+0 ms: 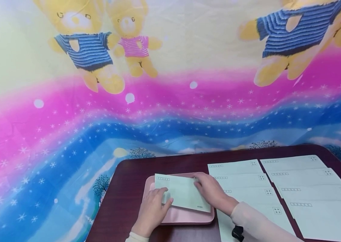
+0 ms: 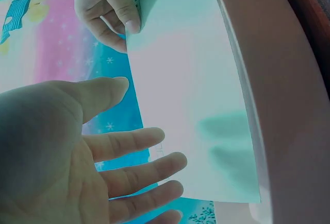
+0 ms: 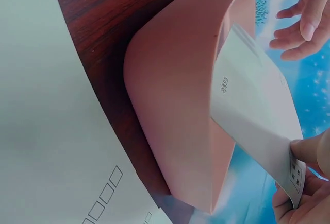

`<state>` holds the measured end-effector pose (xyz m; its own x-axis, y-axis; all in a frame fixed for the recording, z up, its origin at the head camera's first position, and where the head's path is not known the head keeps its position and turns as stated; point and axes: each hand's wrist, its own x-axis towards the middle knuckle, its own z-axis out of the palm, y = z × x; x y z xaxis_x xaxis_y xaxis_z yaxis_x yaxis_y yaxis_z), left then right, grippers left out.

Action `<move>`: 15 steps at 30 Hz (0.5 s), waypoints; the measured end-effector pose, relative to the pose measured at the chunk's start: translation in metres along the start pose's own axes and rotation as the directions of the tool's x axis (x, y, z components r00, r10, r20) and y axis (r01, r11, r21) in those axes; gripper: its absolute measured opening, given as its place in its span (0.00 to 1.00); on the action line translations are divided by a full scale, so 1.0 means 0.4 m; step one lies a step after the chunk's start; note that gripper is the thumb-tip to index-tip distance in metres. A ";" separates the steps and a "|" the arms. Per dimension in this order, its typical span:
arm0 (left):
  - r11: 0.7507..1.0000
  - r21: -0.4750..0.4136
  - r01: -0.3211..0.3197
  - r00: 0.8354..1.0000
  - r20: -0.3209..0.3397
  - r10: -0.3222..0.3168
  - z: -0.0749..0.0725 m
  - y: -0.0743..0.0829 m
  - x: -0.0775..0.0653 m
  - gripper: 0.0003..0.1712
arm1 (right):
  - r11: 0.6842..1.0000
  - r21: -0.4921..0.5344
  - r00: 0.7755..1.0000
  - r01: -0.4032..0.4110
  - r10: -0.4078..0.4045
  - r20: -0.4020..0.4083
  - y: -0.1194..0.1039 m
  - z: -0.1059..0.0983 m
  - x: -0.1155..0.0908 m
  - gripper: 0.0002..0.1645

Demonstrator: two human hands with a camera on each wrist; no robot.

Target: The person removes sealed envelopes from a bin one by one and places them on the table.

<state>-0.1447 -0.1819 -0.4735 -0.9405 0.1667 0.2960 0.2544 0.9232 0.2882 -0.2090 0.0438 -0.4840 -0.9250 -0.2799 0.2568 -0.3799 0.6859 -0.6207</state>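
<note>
A pale green envelope (image 1: 184, 193) lies tilted over a pink tray (image 1: 185, 220), printed with a row of small boxes at its upper left. My right hand (image 1: 214, 193) pinches the envelope's upper right corner between thumb and fingers, plainly seen in the right wrist view, where the envelope (image 3: 252, 95) slopes down past the tray wall (image 3: 170, 85). At the envelope's left side is my left hand (image 1: 153, 208), its fingers spread and extended. The left wrist view shows this hand (image 2: 77, 147) beside the envelope, gripping nothing; whether the fingertips touch the paper I cannot tell.
Several overlapping envelopes (image 1: 243, 183) form a column on the dark red table (image 1: 116, 198) just right of the tray. Farther right lies a second overlapping column of envelopes (image 1: 324, 208). A patterned cloth (image 1: 170, 101) with bears hangs behind the table.
</note>
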 end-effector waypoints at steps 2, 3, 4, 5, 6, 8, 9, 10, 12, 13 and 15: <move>1.000 0.007 -0.007 1.000 -0.012 0.007 -0.002 0.001 0.000 0.21 | 1.000 0.004 1.000 -0.007 0.007 0.002 -0.001 -0.006 -0.001 0.16; 1.000 0.009 -0.010 1.000 -0.018 0.010 -0.003 0.001 0.000 0.21 | 1.000 0.003 1.000 -0.011 0.011 0.004 -0.002 -0.009 -0.002 0.17; 1.000 0.012 -0.012 1.000 -0.025 0.012 -0.004 0.002 0.000 0.21 | 1.000 0.003 1.000 -0.015 0.015 0.005 -0.003 -0.012 -0.002 0.17; 1.000 0.014 -0.012 0.999 -0.031 0.013 -0.005 0.002 0.000 0.21 | 1.000 0.003 1.000 -0.019 0.019 0.005 -0.004 -0.015 -0.002 0.17; 1.000 0.015 -0.012 0.999 -0.036 0.013 -0.006 0.002 0.000 0.21 | 1.000 0.005 1.000 -0.023 0.023 0.003 -0.005 -0.018 -0.002 0.16; 1.000 0.016 -0.011 0.999 -0.044 0.012 -0.009 0.003 0.000 0.21 | 0.999 0.014 1.000 -0.032 0.032 0.001 -0.009 -0.026 -0.002 0.17; 1.000 0.017 -0.011 0.999 -0.048 0.012 -0.010 0.003 0.000 0.21 | 0.999 0.019 0.999 -0.034 0.034 -0.001 -0.010 -0.031 -0.003 0.17; 1.000 0.019 -0.013 0.999 -0.051 0.014 -0.012 0.003 0.000 0.22 | 0.999 0.025 0.999 -0.038 0.038 -0.004 -0.012 -0.034 -0.002 0.16; 1.000 0.022 -0.014 0.998 -0.056 0.015 -0.016 0.005 0.001 0.22 | 0.999 0.033 0.999 -0.042 0.043 -0.009 -0.014 -0.043 -0.001 0.16; 1.000 0.022 -0.015 0.998 -0.058 0.016 -0.017 0.005 0.001 0.22 | 0.998 0.036 0.999 -0.044 0.044 -0.011 -0.015 -0.047 -0.001 0.16; 1.000 0.023 -0.018 0.998 -0.061 0.019 -0.021 0.007 0.002 0.22 | 0.998 0.038 0.999 -0.043 0.044 -0.015 -0.016 -0.055 -0.002 0.16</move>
<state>-0.1428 -0.1822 -0.4649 -0.9201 0.1631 0.3562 0.2659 0.9277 0.2622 -0.2059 0.0544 -0.4637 -0.9407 -0.2392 0.2404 -0.3392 0.6711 -0.6592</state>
